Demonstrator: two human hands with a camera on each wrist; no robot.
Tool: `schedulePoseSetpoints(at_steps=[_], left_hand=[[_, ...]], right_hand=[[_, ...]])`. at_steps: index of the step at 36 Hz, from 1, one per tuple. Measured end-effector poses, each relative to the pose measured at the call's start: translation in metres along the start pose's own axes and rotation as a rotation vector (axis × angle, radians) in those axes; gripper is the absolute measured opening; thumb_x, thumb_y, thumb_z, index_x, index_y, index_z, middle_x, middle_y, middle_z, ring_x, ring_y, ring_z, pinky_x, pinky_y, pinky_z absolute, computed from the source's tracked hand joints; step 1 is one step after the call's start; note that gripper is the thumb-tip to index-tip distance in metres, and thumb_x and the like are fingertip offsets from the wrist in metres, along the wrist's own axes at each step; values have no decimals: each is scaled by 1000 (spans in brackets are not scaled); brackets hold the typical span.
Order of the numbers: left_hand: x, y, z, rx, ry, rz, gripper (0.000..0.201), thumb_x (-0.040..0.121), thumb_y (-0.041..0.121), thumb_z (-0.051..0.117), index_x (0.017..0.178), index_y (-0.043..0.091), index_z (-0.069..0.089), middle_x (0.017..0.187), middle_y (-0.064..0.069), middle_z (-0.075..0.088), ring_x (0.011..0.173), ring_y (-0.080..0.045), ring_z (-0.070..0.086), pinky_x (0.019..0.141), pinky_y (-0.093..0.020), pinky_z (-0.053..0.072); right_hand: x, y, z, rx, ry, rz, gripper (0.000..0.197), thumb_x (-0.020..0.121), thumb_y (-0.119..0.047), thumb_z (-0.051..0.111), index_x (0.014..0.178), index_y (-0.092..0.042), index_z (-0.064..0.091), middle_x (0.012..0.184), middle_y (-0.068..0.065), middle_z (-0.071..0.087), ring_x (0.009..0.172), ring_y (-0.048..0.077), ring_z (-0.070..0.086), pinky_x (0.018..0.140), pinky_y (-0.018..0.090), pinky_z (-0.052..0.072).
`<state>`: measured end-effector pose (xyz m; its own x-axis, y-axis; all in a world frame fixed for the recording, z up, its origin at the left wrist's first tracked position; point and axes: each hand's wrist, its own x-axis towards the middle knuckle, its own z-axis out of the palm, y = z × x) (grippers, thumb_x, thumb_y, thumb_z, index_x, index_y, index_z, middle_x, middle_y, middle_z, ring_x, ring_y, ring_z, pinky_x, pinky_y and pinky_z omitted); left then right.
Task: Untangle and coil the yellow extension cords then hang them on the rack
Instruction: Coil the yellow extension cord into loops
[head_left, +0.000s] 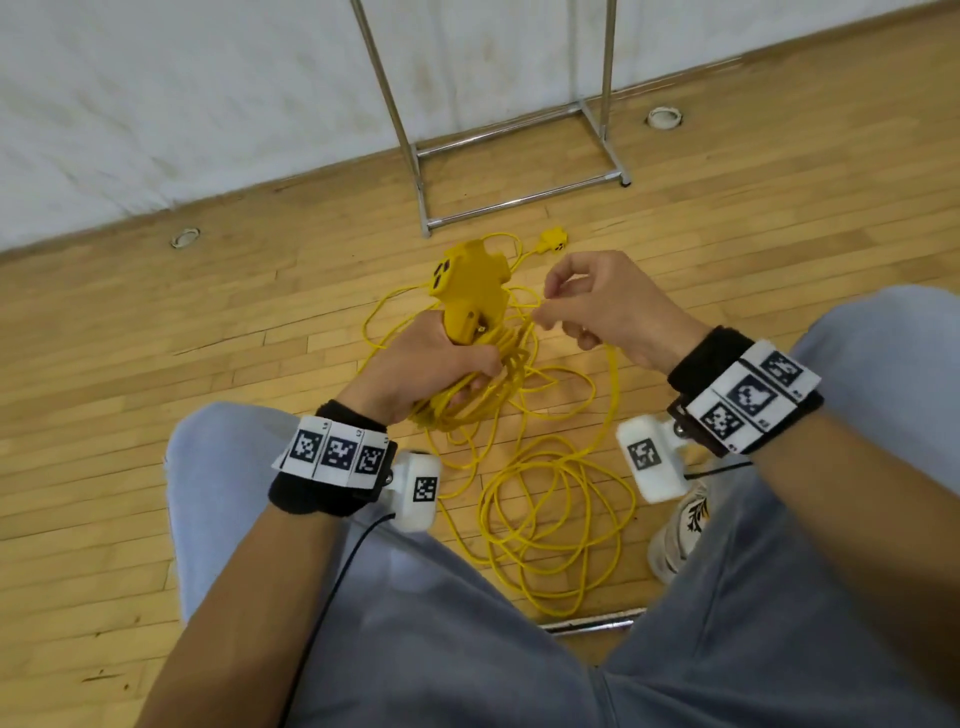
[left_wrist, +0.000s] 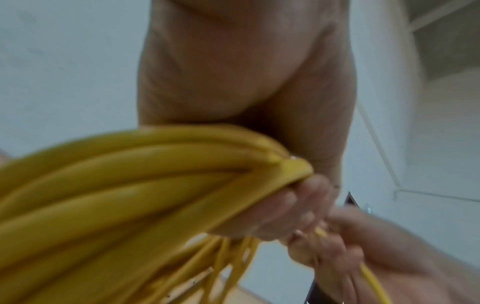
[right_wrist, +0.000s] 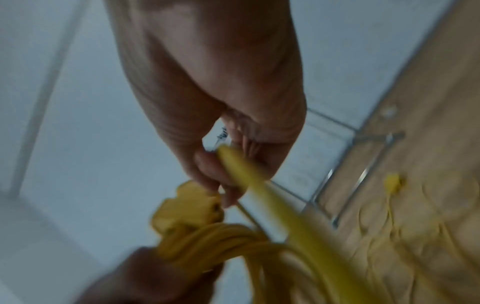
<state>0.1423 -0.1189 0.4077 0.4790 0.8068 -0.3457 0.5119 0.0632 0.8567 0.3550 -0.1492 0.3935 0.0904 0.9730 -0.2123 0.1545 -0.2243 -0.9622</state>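
Observation:
My left hand (head_left: 436, 364) grips a bundle of yellow cord loops (head_left: 483, 395) together with a yellow multi-outlet block (head_left: 470, 283) that sticks up above the fist. In the left wrist view the loops (left_wrist: 130, 185) fill the palm. My right hand (head_left: 587, 301) pinches a single strand of yellow cord (right_wrist: 249, 181) just right of the block. Loose tangled yellow cord (head_left: 550, 509) lies on the wooden floor between my knees. A small yellow plug (head_left: 553, 241) lies on the floor near the rack's base (head_left: 519, 202).
The metal rack's uprights (head_left: 384, 88) rise in front of a white wall. My grey-trousered knees (head_left: 218, 467) flank the cord, with a white shoe (head_left: 680, 530) at right. Two round floor fittings (head_left: 184, 238) sit near the wall. A metal bar (head_left: 592, 621) lies below the cord.

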Motion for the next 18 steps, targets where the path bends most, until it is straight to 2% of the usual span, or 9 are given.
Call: schedulePoseSetpoints(at_steps=[3, 5, 8, 11, 12, 14, 16, 18], left_hand=[[9, -7, 13, 9, 167, 15, 21, 81, 10, 73, 80, -8, 62, 62, -14, 63, 49, -24, 53, 49, -28, 43], [16, -12, 22, -98, 279, 5, 15, 85, 11, 73, 84, -3, 68, 64, -10, 67, 51, -22, 58, 54, -30, 49], [21, -11, 32, -366, 354, 12, 14, 97, 11, 65, 84, 6, 67, 63, -3, 64, 53, -15, 60, 51, -27, 51], [25, -9, 37, -597, 347, 12, 22, 100, 15, 62, 81, 5, 62, 55, -1, 51, 52, -14, 49, 48, -26, 43], [27, -10, 38, -683, 340, -10, 19, 100, 14, 62, 85, 3, 61, 50, 1, 45, 49, -12, 44, 47, -26, 39], [29, -11, 37, -801, 320, -65, 12, 100, 14, 61, 102, 3, 59, 46, 2, 39, 43, -10, 40, 42, -24, 36], [31, -13, 36, -837, 300, -105, 12, 101, 15, 57, 107, 4, 55, 46, 1, 42, 40, -9, 44, 39, -22, 40], [34, -14, 34, -890, 295, -132, 23, 100, 17, 59, 117, 5, 48, 42, -1, 40, 33, -11, 41, 36, -20, 37]], right_hand=[[-11, -13, 10, 319, -106, 87, 15, 95, -2, 63, 105, -11, 57, 100, 20, 77, 62, 19, 62, 60, 34, 56], [-16, -19, 20, 437, -111, 84, 17, 97, 0, 59, 111, -9, 56, 110, 24, 74, 71, 24, 67, 68, 38, 60], [-20, -25, 40, 477, -21, 50, 16, 97, -4, 60, 112, -8, 55, 115, 26, 71, 72, 24, 67, 66, 37, 60], [-24, -27, 56, 425, 36, -1, 11, 100, -12, 59, 110, -10, 55, 114, 23, 70, 67, 21, 68, 69, 41, 62], [-26, -27, 61, 403, 44, -23, 10, 101, -12, 58, 110, -9, 55, 113, 21, 70, 65, 21, 69, 70, 43, 60], [-28, -25, 68, 365, 53, -60, 12, 102, -12, 58, 112, -8, 54, 115, 15, 70, 61, 23, 69, 66, 43, 59], [-30, -24, 72, 316, 58, -84, 14, 101, -11, 59, 114, -9, 54, 120, 7, 69, 58, 25, 69, 61, 39, 59], [-30, -23, 73, 259, 68, -113, 17, 100, -10, 59, 116, -11, 54, 124, 3, 68, 55, 26, 69, 55, 36, 56]])
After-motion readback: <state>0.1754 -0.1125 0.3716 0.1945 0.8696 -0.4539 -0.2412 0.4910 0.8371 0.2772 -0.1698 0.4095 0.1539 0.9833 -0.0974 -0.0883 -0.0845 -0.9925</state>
